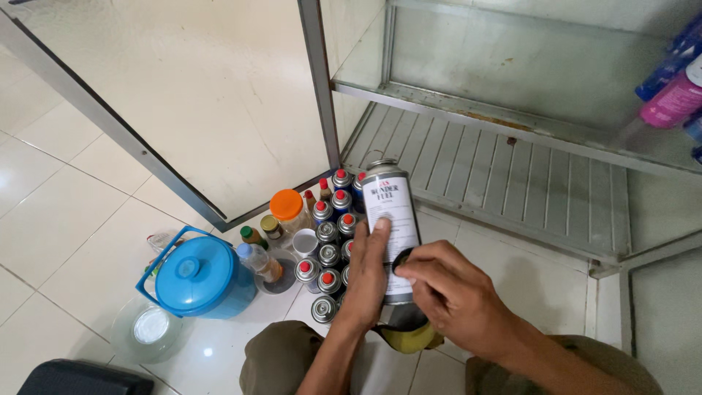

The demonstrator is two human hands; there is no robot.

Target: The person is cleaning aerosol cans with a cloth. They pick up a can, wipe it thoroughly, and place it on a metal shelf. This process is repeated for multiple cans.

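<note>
We hold a tall silver gas canister [392, 219] upright above the tiled floor [80, 219], in front of the open metal cabinet [504, 168]. Our left hand [368, 281] wraps its lower half from the left, the fingers closed round the body and the fingertips lying on the white label. Our right hand [450, 289] comes in from the right, its fingers curled and pinched on a small dark cap [401, 260] pressed against the canister's side (how tightly they grip it we cannot tell). Below the canister a yellow cloth [409, 338] shows between our knees.

On the floor just left of the canister stands a cluster of small gas cans [330, 249], some with red caps, some bare at the top, packed close together near the cabinet's front left corner. Beside them stand an orange-lidded jar [288, 208], a white cup [305, 241] and a plastic bottle [259, 261]. Further left sits a blue lidded pail [196, 278], with a clear round container [148, 330] touching its lower edge. At the cabinet's right edge, on the upper shelf, lie a pink bottle [671, 101] and a blue bottle [669, 62].
</note>
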